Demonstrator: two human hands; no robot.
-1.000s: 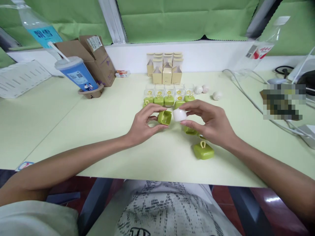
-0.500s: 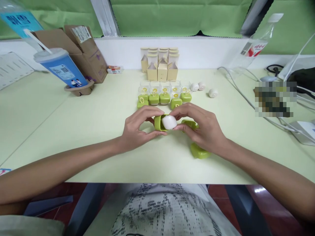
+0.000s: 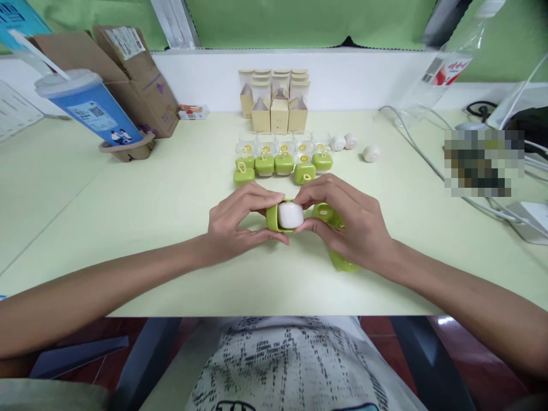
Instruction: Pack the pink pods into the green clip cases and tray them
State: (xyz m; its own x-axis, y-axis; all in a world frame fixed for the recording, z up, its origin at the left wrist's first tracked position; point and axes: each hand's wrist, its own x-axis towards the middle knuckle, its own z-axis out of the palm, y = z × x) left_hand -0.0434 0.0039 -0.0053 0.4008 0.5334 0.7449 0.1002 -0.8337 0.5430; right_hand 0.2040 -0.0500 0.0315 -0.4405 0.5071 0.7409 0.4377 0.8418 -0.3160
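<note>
Single head-worn view: close above table (image 3: 231, 285), facing forward, down, toward white wall (image 3: 346, 80).

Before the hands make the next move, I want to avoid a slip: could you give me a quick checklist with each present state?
1. Left hand gripping the green cover: ok, fingers above and thumb below.
2. Right hand on the white case: ok, fingers and thumb are at its outer end.
3. White case at the cover's opening: ok, it sits partly inside.
4. White case fully seated: not ok, part of it shows outside the cover.
5. Right hand apart from the green pieces beneath it: cannot tell, it partly hides them.
6. Three loose pale cases apart from both hands: ok, they lie farther back.
</note>
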